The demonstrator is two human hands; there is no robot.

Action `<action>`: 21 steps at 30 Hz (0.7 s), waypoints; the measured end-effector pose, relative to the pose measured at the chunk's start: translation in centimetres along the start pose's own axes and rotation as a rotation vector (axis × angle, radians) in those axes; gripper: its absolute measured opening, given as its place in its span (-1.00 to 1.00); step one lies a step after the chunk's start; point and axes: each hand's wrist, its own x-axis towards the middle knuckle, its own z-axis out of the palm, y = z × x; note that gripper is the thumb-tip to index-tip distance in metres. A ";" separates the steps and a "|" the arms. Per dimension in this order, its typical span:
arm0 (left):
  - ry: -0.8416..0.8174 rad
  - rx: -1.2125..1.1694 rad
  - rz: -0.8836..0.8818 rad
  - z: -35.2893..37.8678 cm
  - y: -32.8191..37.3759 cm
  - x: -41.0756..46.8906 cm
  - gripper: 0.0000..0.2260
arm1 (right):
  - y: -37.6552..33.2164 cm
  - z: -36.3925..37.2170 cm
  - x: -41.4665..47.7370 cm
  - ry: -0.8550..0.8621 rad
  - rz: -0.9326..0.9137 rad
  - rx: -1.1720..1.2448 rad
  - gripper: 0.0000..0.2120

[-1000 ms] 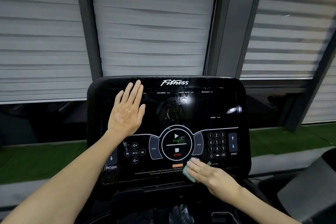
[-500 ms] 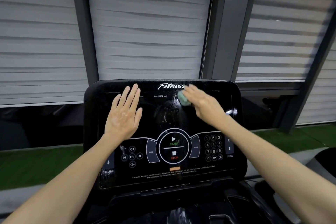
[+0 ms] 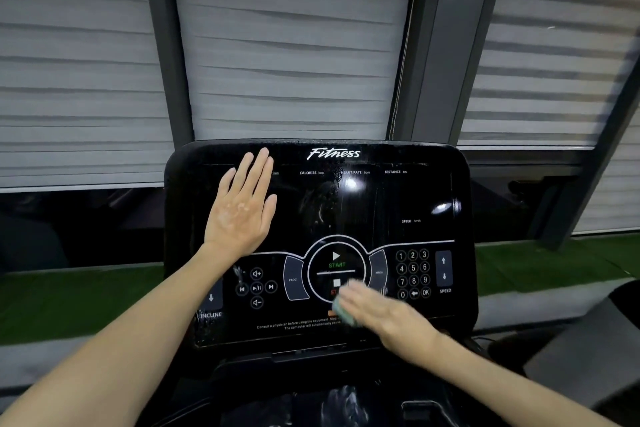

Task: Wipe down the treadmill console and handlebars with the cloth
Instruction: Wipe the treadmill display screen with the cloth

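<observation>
Cloth [image 3: 343, 315] is sitting by the console's [image 3: 388, 198] bottom edge, right hand [image 3: 386, 321] pressing it with flattish fingers; left hand [image 3: 242, 210] is lying flat near the top-left corner. Console wiping is underway; handlebars are waiting.

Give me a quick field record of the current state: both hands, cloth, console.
left hand: flat on the console's upper left, fingers straight
right hand: motion-blurred, fingers lying over the cloth, low on the console
cloth: pale green, bunched, pressed to the panel just below the STOP button
console: glossy black, smears near the middle of the display
</observation>
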 end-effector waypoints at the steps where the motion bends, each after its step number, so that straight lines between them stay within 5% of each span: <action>1: 0.005 0.004 0.001 -0.1 0.0 0.0 -0.45 | -0.3 0.4 -0.9 -0.047 -0.045 -0.003 -0.54; 7: 0.009 -0.006 0.001 -0.1 0.0 0.0 -0.45 | 1.7 -1.1 0.5 -0.143 -0.200 -0.123 -0.58; 14: 0.003 -0.015 -0.004 0.1 0.0 0.0 -0.45 | 6.8 -6.9 10.1 0.108 0.059 -0.101 -0.28; 21: 0.009 -0.005 -0.001 0.0 0.0 -0.1 -0.45 | 8.4 -9.4 16.4 0.297 0.280 -0.156 -0.27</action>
